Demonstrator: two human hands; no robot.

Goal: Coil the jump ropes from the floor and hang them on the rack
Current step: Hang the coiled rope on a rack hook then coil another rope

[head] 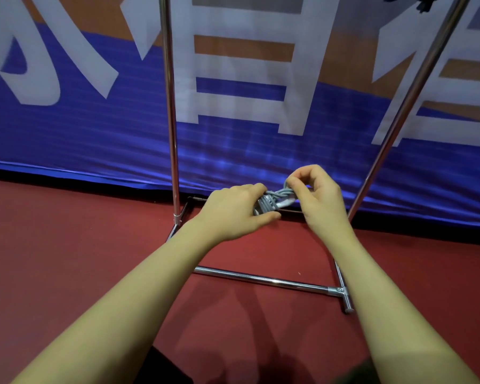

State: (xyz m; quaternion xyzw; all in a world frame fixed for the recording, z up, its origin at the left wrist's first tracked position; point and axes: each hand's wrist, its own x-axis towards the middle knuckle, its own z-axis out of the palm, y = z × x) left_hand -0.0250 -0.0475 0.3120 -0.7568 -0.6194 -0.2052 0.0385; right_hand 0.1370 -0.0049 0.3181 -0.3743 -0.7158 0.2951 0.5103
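Now, grip: left hand (234,210) curls round the wound middle of the rope bundle (269,203); right hand (315,192) pinches a loop of cord at the bundle's upper right end.
Rope: one grey jump rope, coiled tight, held in the air between both hands, above the floor (81,245) and between the rack's poles.
Count: two hands, one rope bundle, one rack (171,106), one banner (94,120).
Rack: two shiny upright poles, one left of the hands, one slanting up to the right; a low crossbar lies on the floor nearer the person, ending in a short foot at right.
Room: red floor open to the left and right of the rack base.
Behind: blue and orange banner with big white letters, close behind the poles.
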